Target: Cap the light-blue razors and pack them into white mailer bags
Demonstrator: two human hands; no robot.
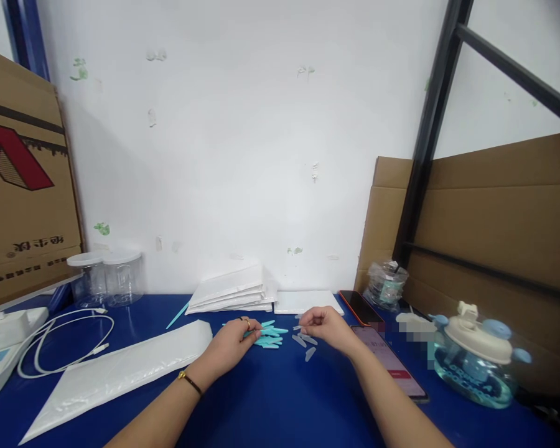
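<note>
My left hand (pixel 236 342) wears a ring and a dark bracelet. Its thumb and fingers are closed at the left side of a pile of small teal plastic sticks (pixel 273 341), and appear to grip one of them. Across a short gap, my right hand (pixel 326 326) has its fingertips pinched together; what is in them, if anything, is too small to make out. Several small translucent caps or sleeves (pixel 310 353) lie on the blue table (pixel 280 398), beside and below those fingertips. One longer teal stick (pixel 177 315) rests apart, farther left.
A white padded mailer (pixel 130 370) lies at left, with more stacked mailers (pixel 228 289) by the wall. Left are a white cable (pixel 51 333), a power strip (pixel 9 342) and clear jars (pixel 121 280). Right are two phones (pixel 385 351) and a water bottle (pixel 476 361).
</note>
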